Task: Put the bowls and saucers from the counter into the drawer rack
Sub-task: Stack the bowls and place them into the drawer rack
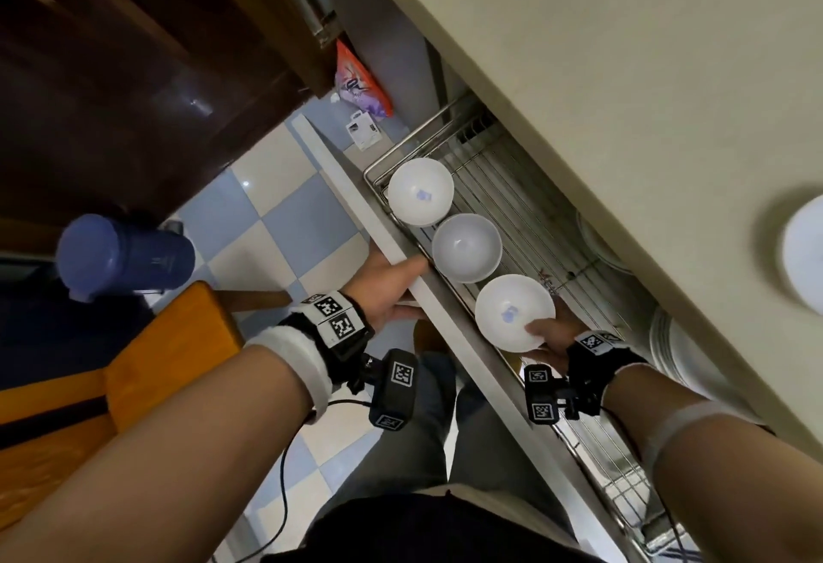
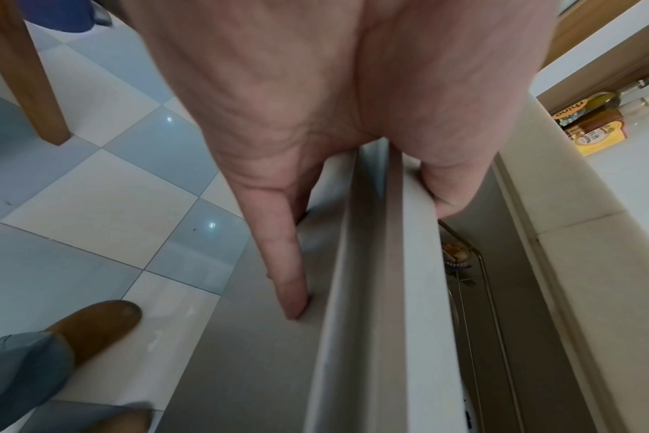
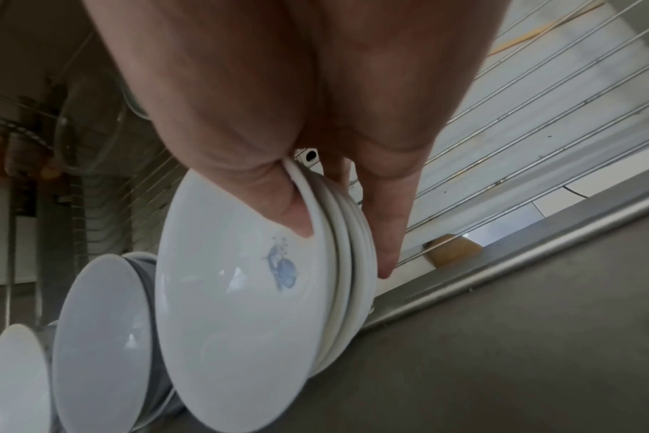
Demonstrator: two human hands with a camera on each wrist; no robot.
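My right hand [image 1: 550, 337] grips a stack of white bowls [image 1: 512, 317] by the rim, thumb inside on the top bowl [image 3: 241, 278] with its blue motif, fingers [image 3: 387, 222] under the stack. It hangs just over the wire drawer rack [image 1: 525, 206], next to two bowls standing there: a grey-white one [image 1: 466, 247] and a white one [image 1: 421, 192]. My left hand [image 1: 392, 286] holds the top edge of the drawer front [image 2: 386, 293], thumb inside and fingers [image 2: 286, 257] on the outer face. One white dish [image 1: 804, 257] lies blurred on the counter [image 1: 623, 72].
Plates [image 1: 681, 348] stand in the rack's far side under the counter edge. A blue jug [image 1: 120, 257] and a wooden chair [image 1: 133, 366] stand on the checked floor to my left. Bottles [image 2: 593, 117] lie in the cabinet beside the drawer.
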